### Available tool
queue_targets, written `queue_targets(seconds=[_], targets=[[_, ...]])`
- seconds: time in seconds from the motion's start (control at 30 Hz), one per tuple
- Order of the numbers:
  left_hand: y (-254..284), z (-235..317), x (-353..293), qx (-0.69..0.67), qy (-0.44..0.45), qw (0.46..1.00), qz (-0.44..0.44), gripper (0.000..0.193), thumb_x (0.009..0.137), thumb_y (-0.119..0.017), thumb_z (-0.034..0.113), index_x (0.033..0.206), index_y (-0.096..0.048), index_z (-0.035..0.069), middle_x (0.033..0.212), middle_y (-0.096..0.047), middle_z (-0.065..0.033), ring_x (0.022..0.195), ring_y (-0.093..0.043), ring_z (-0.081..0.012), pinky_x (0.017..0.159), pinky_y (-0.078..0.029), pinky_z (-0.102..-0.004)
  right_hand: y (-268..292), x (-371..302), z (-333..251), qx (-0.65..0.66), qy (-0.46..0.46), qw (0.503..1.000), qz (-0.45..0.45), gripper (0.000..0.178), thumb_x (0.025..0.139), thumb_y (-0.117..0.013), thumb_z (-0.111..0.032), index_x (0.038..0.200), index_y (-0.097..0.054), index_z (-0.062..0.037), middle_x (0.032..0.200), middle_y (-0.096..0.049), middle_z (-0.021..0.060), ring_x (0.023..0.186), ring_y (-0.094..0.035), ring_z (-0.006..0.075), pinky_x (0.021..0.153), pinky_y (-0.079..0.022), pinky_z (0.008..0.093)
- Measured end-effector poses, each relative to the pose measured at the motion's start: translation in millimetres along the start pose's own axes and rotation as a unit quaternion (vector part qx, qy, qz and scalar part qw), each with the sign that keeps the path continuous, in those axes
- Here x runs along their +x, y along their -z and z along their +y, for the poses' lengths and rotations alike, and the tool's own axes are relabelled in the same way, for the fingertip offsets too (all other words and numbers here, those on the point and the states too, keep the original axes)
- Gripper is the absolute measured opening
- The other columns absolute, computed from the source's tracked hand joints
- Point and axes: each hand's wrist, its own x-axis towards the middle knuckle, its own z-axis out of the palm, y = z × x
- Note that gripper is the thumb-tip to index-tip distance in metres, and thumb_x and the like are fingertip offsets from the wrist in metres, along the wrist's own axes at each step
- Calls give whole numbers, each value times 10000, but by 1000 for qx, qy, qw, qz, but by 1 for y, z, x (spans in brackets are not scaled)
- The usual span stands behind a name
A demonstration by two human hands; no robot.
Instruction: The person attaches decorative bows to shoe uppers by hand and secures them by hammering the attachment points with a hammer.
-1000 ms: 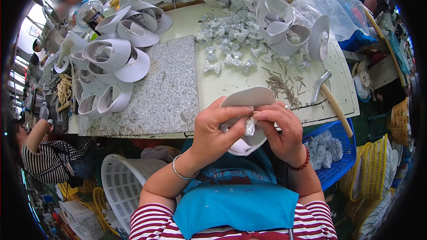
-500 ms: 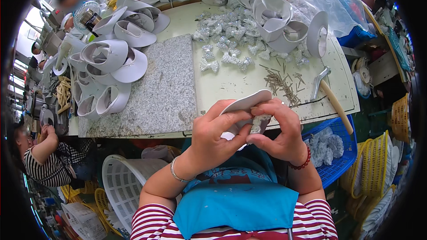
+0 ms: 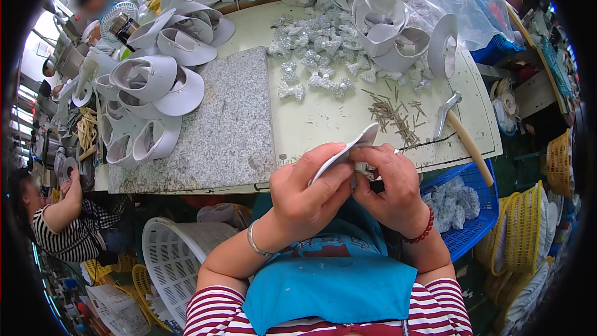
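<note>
Above the table's near edge, my left hand (image 3: 311,186) grips a white sun visor (image 3: 347,149), whose brim is tilted up on edge. Pinched between the fingers of my right hand (image 3: 395,188), against the visor, is a small glittery silver bow (image 3: 365,169), mostly hidden by the fingers. More silver bows (image 3: 323,43) lie heaped at the far middle of the table. White visors (image 3: 146,78) are stacked on the left, partly on a grey speckled slab (image 3: 224,112). Other visors (image 3: 379,25) stand behind the bows.
On the right side of the table are a hammer (image 3: 460,130) and scattered thin brownish clips (image 3: 395,115). A blue basket (image 3: 479,221) with bagged pieces sits below. White (image 3: 165,255) and yellow (image 3: 522,230) baskets flank me. Another person (image 3: 59,211) works at far left.
The visor has turned more edge-on, and my left fingers have closed further round it. My right fingers have drawn in on the bow, which shows less now.
</note>
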Motion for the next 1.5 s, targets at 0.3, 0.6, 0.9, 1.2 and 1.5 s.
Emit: queue_targets(seconds=[0.3, 0.6, 0.9, 1.2, 1.5], targets=[[-3, -1, -3, -47, 22, 999, -10, 229, 684, -754, -39, 888, -658, 0, 1009, -671, -141, 652, -666, -225, 553, -541, -296, -1, -1, -1, -44, -12, 998, 32, 280, 676, -716, -3, 938, -620, -25, 795, -659, 69, 591, -631, 231, 528, -497, 320], [-17, 23, 0, -103, 178, 958, 202, 269, 821, -711, -14, 1083, -654, -30, 1010, -674, -160, 872, -673, -183, 755, -533, -275, -14, -2, 0, -9, -61, 994, 92, 217, 673, -694, 13, 871, -624, -39, 672, -617, 55, 483, -592, 172, 456, -467, 282], [-2, 7, -12, -507, 570, 644, 56, 211, 938, -640, 106, 1119, -663, 2, 1012, -693, -59, 911, -641, -115, 784, -520, -267, -30, -10, 14, -54, -60, 990, 112, 233, 650, -709, -1, 866, -632, -44, 673, -615, 57, 512, -567, 196, 478, -457, 315], [-6, 18, -17, -457, 551, 696, 65, 197, 933, -663, 118, 1095, -675, 6, 1012, -700, -62, 898, -648, -112, 799, -528, -264, -28, -8, 11, -69, -49, 988, 128, 234, 656, -723, -8, 870, -630, -27, 704, -636, 83, 538, -577, 237, 487, -464, 327], [-2, 21, -22, -476, 546, 685, 74, 192, 913, -644, 29, 1103, -647, 3, 1078, -686, -89, 984, -646, -151, 895, -513, -309, -22, -7, 6, -95, -38, 990, 93, 247, 684, -728, 20, 907, -627, -14, 770, -665, 92, 511, -623, 163, 469, -495, 271]])
